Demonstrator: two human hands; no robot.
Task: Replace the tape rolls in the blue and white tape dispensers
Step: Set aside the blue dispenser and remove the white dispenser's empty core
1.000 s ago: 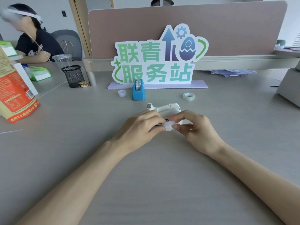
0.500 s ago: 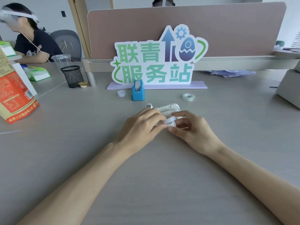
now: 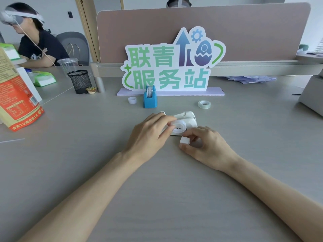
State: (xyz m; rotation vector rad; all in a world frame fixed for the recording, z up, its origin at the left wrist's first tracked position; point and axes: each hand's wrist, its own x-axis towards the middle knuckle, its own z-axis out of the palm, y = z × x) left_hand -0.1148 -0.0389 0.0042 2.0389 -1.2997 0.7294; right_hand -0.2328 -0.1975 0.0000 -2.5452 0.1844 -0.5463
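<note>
The white tape dispenser (image 3: 187,117) lies on the desk in front of me. My left hand (image 3: 150,133) pinches a clear tape roll (image 3: 178,126) just in front of that dispenser. My right hand (image 3: 208,145) rests on the desk to the right and holds a small white core (image 3: 184,140) between thumb and fingers. The blue tape dispenser (image 3: 150,100) stands upright farther back with a patterned roll in it. A spare clear tape roll (image 3: 204,104) lies flat at the back right. A small white core (image 3: 132,100) stands left of the blue dispenser.
A green-lettered sign on a lilac base (image 3: 171,92) stands behind the dispensers. At the left are an orange bag (image 3: 15,96), a black mesh pen cup (image 3: 80,82) and a clear plastic cup (image 3: 68,64). A grey box (image 3: 312,96) sits at the right edge. A person sits at the far left.
My hands have drawn apart: the white core has come out of the clear tape roll. My right hand moved down and right with the core; my left hand keeps the roll.
</note>
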